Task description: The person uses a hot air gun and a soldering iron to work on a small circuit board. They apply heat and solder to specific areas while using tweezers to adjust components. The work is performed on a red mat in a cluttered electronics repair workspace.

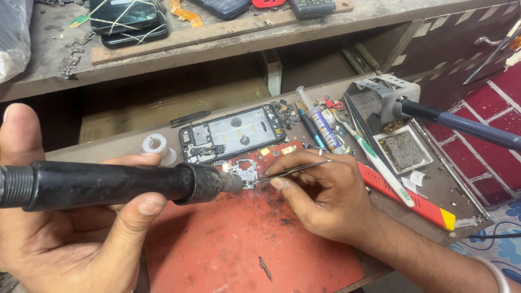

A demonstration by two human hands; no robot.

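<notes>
My left hand [70, 228] grips a black hot-air tool handle [108, 184], its nozzle pointing right at a small circuit board [244, 172] lying on a red work mat [233, 244]. My right hand [320, 195] holds thin metal tweezers [296, 170] whose tips touch the board's right edge. Just behind the board lies an opened phone frame [233, 133] with its inner parts showing.
A soldering iron with a blue handle [461, 125] rests in a grey stand [380, 97] at the right. A toothbrush [374, 157], tubes, a red tool [407, 198] and small parts lie nearby. Several phones [127, 21] sit on the upper shelf. A white spool [156, 145] stands left of the frame.
</notes>
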